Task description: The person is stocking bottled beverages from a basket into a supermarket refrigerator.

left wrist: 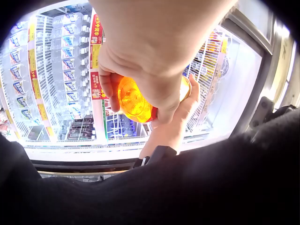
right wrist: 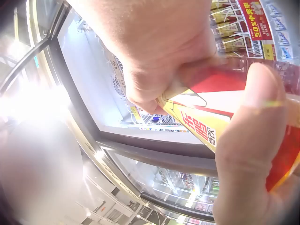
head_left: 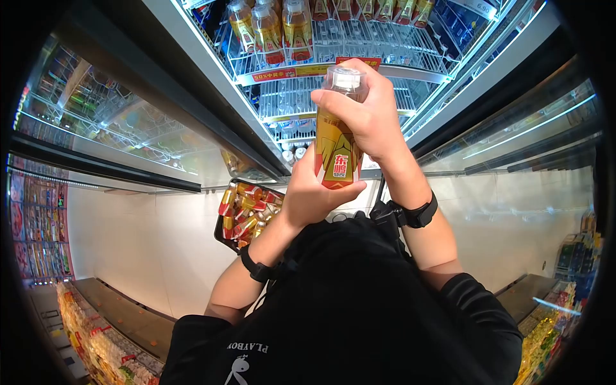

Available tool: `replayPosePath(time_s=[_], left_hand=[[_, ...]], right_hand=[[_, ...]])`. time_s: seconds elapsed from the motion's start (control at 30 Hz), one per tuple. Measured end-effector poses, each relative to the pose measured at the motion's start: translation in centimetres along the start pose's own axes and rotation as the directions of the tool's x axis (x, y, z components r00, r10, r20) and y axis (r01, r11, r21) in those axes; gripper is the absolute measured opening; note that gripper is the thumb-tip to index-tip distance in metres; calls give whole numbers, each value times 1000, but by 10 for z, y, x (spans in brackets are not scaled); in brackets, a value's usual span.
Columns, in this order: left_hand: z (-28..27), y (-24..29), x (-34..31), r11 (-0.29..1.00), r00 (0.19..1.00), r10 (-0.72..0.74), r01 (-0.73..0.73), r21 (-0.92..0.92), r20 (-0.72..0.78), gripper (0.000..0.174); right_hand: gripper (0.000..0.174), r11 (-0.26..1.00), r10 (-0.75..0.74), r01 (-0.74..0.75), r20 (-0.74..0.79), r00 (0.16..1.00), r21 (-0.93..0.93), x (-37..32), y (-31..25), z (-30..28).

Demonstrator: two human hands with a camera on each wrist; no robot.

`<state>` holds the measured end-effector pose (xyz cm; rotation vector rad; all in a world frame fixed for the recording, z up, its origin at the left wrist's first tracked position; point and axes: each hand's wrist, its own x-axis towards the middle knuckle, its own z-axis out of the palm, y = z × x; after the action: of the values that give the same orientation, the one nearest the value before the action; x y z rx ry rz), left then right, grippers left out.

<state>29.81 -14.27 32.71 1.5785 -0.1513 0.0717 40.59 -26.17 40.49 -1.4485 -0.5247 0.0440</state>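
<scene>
A drink bottle (head_left: 335,144) with a yellow and red label and a clear cap is held in both hands before the open fridge. My right hand (head_left: 369,115) grips its upper part, thumb across the front just under the cap. Lower down, my left hand (head_left: 314,196) wraps the base, with the thumb lying along the bottom edge. The left wrist view shows the bottle's glowing orange base (left wrist: 134,99) beside the left fingers (left wrist: 109,90). In the right wrist view the left thumb (right wrist: 258,112) presses on the red and white part of the label.
Fridge shelves (head_left: 410,74) ahead carry similar bottles (head_left: 282,32) at the top. Rows of clear water bottles (left wrist: 70,65) stand in the fridge. Glass doors swing out on both sides. A dark basket (head_left: 218,236) full of yellow and red bottles sits on the floor at left.
</scene>
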Motion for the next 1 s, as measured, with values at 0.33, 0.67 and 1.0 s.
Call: replayPosePath(time_s=[0.33,0.67,1.0], left_hand=[[-13,39,23,997,997,-82,82,-10,-14,62],[0,43,29,997,997,-73,72,-40,-10,63],[11,43,29,993,997,-68,70,-97,22,46]], right_hand=[[41,954,-163,175,-69,984,243,2,4,11],[52,955,-105,114,-50,993,272,-2,9,-2],[53,975,-132,136,-33,991,174,-2,11,-13]])
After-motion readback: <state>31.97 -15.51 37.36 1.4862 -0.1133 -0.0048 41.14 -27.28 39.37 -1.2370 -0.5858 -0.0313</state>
